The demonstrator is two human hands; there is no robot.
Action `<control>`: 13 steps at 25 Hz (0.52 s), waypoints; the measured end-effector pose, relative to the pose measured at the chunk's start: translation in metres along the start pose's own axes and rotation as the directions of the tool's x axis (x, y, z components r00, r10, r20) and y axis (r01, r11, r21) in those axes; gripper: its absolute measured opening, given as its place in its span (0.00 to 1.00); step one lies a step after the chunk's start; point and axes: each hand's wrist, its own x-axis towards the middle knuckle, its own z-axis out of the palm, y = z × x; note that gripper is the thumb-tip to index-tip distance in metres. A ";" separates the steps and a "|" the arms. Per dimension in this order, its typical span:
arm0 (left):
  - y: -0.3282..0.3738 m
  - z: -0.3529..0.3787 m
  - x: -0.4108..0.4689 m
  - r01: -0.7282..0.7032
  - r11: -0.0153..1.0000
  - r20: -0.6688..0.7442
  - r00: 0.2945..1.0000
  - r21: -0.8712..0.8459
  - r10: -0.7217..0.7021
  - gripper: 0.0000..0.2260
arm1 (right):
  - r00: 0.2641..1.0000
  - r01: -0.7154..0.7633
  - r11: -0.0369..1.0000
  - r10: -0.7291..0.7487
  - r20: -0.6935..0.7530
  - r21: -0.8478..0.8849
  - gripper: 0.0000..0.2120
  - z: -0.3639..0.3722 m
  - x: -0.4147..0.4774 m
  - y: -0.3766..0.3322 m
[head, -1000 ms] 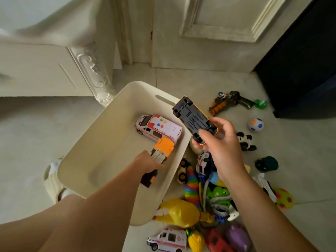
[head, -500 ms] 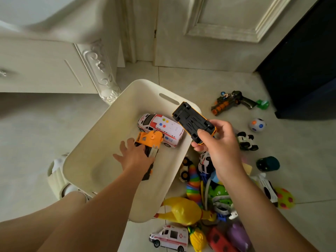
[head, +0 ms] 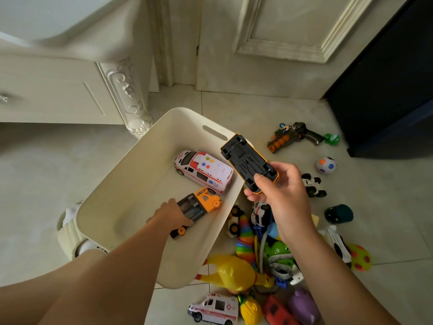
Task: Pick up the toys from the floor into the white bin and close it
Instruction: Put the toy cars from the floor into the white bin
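Note:
The white bin (head: 110, 184) stands open on the tiled floor. Inside it lie a white toy ambulance (head: 203, 171) and an orange toy truck (head: 201, 206). My left hand (head: 169, 214) reaches into the bin and grips the grey rear of the truck, which lies on the bin floor. Over the bin's right rim, my right hand (head: 281, 198) holds an orange toy car (head: 249, 163) upside down, its black underside facing me. No lid is in view.
Right of the bin, several toys lie on the floor: a yellow rubber chicken (head: 232, 273), a small ambulance (head: 214, 309), a rainbow toy (head: 244, 242), a toy gun (head: 293, 137), a spotted ball (head: 326, 164). A carved cabinet leg (head: 131, 99) stands behind; dark furniture (head: 386, 90) stands at right.
My left hand has moved the orange truck down and turned it, so that it now lies on the bin floor near the ambulance. My right hand has kept the car above the rim.

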 end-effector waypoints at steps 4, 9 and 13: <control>0.003 0.011 -0.007 -0.016 1.000 0.030 0.999 0.009 0.016 0.42 | 1.000 -0.021 1.000 0.021 0.001 0.018 0.13 0.001 0.001 0.001; 0.013 0.007 -0.014 0.044 0.939 0.153 0.988 -0.341 0.009 0.36 | 0.999 -0.001 1.000 0.001 0.033 -0.012 0.13 0.007 -0.002 -0.002; 0.016 -0.007 -0.017 0.033 0.859 0.208 0.974 -0.512 0.086 0.28 | 0.998 0.009 1.000 -0.007 0.065 -0.026 0.13 0.012 -0.004 -0.002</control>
